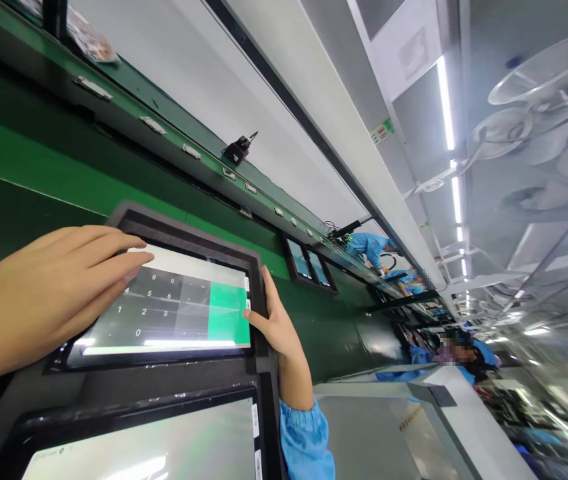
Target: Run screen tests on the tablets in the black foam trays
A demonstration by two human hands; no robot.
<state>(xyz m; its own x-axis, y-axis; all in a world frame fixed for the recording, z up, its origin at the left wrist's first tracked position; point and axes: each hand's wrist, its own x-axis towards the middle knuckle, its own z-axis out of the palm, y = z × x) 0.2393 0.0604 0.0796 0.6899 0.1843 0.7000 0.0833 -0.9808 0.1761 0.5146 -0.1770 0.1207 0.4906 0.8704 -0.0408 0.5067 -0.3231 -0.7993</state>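
A tablet (157,313) lies in a black foam tray (129,385), its screen showing a calculator keypad with a green block at the right. Over the screen's left part is my left hand (71,280), fingers stretched out and close together, fingertips near the upper left keys. I cannot tell whether they touch the glass. My right hand (279,320) grips the tray's right edge, thumb on the tablet's right border beside small white labels. A second tablet (179,440) with a pale, lit screen occupies the tray's nearer part.
A green bench (314,320) runs away to the right. Further along it lies another black tray with two lit tablets (309,263). A black plug adapter (238,151) sits on the ledge behind. Co-workers in blue (367,248) are farther down the line. A grey-framed panel (379,433) stands at lower right.
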